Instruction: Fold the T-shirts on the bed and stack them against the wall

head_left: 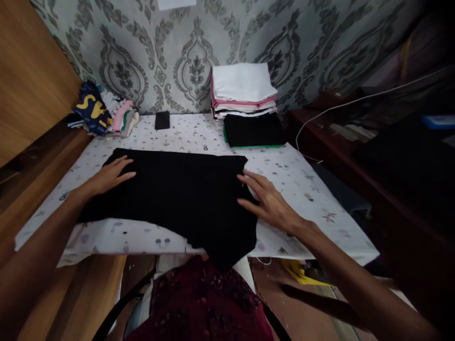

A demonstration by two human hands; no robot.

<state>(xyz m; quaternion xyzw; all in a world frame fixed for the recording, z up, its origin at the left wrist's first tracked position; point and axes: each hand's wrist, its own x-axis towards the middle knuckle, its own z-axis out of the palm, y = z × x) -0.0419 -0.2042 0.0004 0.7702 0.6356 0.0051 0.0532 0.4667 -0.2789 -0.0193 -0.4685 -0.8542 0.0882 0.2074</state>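
A black garment (177, 189), perhaps a T-shirt or trousers, lies spread on the table in front of me. Its lower right part droops over the near edge toward my lap. On its left end rests my left hand (113, 176), palm down with fingers stretched out. At the right edge of the cloth, my right hand (265, 199) touches it with the fingertips, fingers apart. Neither hand grips anything.
Beyond the garment stand a tall stack of folded clothes (243, 83) and a lower black folded pile (254, 130). Crumpled clothes (103, 111) and a small black flat object (162, 120) lie at the back left. A white cable (341, 104) crosses the dark furniture on the right.
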